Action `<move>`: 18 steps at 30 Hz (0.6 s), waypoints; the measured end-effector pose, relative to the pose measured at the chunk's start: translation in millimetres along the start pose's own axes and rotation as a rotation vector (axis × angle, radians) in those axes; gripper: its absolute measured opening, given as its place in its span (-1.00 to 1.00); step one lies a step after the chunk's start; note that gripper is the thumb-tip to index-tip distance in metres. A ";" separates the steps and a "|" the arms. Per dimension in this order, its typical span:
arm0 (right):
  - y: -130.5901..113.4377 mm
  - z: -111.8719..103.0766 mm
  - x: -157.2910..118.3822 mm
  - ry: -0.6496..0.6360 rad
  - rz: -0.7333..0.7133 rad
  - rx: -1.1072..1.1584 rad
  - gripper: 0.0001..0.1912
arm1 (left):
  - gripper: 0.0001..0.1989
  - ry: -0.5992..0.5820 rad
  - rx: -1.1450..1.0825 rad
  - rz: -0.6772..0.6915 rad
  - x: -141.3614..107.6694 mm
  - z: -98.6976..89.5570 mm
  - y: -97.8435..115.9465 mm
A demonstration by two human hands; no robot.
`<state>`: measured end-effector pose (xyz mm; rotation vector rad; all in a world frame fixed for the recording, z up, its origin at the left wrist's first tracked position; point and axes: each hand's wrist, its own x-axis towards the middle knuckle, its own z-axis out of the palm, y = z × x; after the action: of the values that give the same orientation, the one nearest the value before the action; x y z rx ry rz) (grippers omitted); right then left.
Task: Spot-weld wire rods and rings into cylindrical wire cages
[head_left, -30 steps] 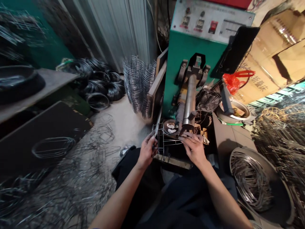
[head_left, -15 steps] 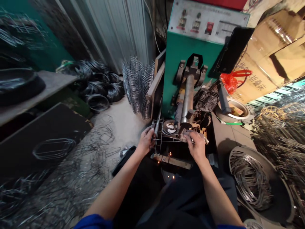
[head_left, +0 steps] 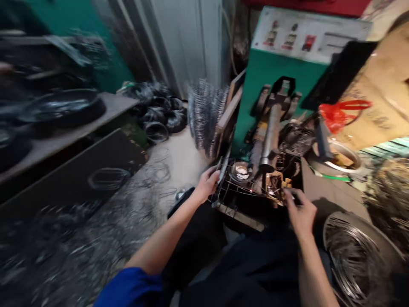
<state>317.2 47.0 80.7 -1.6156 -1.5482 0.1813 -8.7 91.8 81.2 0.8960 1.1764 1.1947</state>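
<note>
My left hand (head_left: 207,186) is closed on the side of a wire frame (head_left: 234,186), a lattice of thin metal rods held below the machine's arm. My right hand (head_left: 299,208) is off the frame, to its right, beside a small open box of little parts (head_left: 275,187). Its thumb and forefinger come together at the box's edge; what they pinch, if anything, is too blurred to make out. Above the frame, the thick round metal arm (head_left: 271,138) of a green machine (head_left: 244,123) slants down toward me. A round dish (head_left: 240,172) with something white sits behind the frame.
A basin of bent wire pieces (head_left: 332,221) stands at the right, near a pale bowl (head_left: 353,164) and a red plastic bag (head_left: 338,116). Stacked wire rings (head_left: 204,121) rise behind my left hand. Loose wire (head_left: 105,238) litters the floor at left; dark wire coils (head_left: 156,108) lie beyond.
My right hand has let go of the frame and moved right to the small box. The left hand still grips the frame. Sparks under the arm are gone, and the view has swung left.
</note>
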 end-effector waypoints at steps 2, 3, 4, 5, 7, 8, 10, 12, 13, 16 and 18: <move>28.3 -10.6 -14.0 -0.072 0.133 -0.133 -0.35 | -0.57 0.070 0.184 0.117 -17.3 -19.5 8.9; 46.6 -11.0 -21.0 -0.144 0.191 -0.221 -0.30 | -0.62 0.142 0.290 0.158 -25.2 -34.8 14.4; 66.7 -7.3 -27.6 -0.218 0.260 -0.327 -0.27 | -0.65 0.240 0.395 0.183 -33.2 -54.6 20.7; 87.6 0.2 -34.1 -0.311 0.311 -0.417 -0.26 | -0.67 0.356 0.479 0.192 -42.3 -78.6 27.8; 126.3 22.3 -47.2 -0.538 0.266 -0.423 -0.34 | -0.69 0.616 0.599 0.197 -69.0 -135.4 44.4; 142.3 34.3 -53.7 -0.657 0.218 -0.380 -0.40 | -0.69 0.740 0.641 0.203 -87.8 -165.0 53.9; 165.5 54.5 -64.8 -0.836 0.139 -0.272 -0.53 | -0.70 0.980 0.723 0.221 -135.3 -219.0 74.5; 177.4 66.7 -70.6 -0.928 0.111 -0.221 -0.59 | -0.70 1.252 0.791 0.231 -189.8 -262.1 95.5; 179.8 70.0 -71.3 -0.943 0.115 -0.223 -0.61 | -0.68 1.401 0.814 0.235 -217.0 -279.2 105.5; 178.6 74.0 -68.4 -0.922 0.137 -0.269 -0.60 | -0.43 1.720 0.801 0.262 -285.4 -316.0 128.8; 174.6 75.8 -66.9 -0.926 0.142 -0.301 -0.56 | -0.27 1.821 0.727 0.353 -308.5 -330.1 133.0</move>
<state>384.4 50.5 -109.5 -2.0149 -2.2096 0.9141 -349.8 -209.2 203.0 0.2635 3.1212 1.9227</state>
